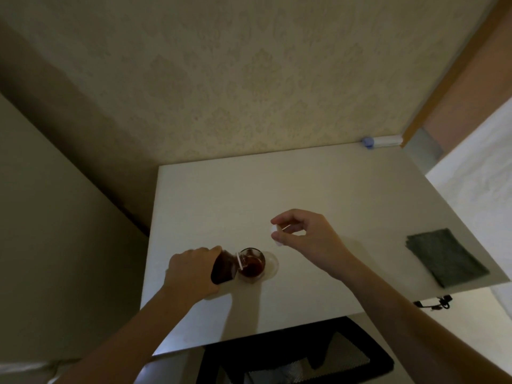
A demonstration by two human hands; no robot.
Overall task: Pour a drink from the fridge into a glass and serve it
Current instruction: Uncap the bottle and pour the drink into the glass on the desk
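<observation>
My left hand (191,271) grips a dark bottle (224,267) tilted to the right, its white-ringed neck over the rim of a small glass (253,265). The glass stands on the white table (318,189) and holds dark reddish-brown drink. A round pale patch, maybe a saucer or a reflection, shows just right of the glass. My right hand (304,234) hovers above the table to the right of the glass, with a small white cap (274,230) pinched between thumb and fingers.
A folded grey cloth (446,257) lies near the table's right edge. A white and blue object (381,141) rests at the far right corner against the patterned wall. A dark chair (293,356) sits below the table's front edge.
</observation>
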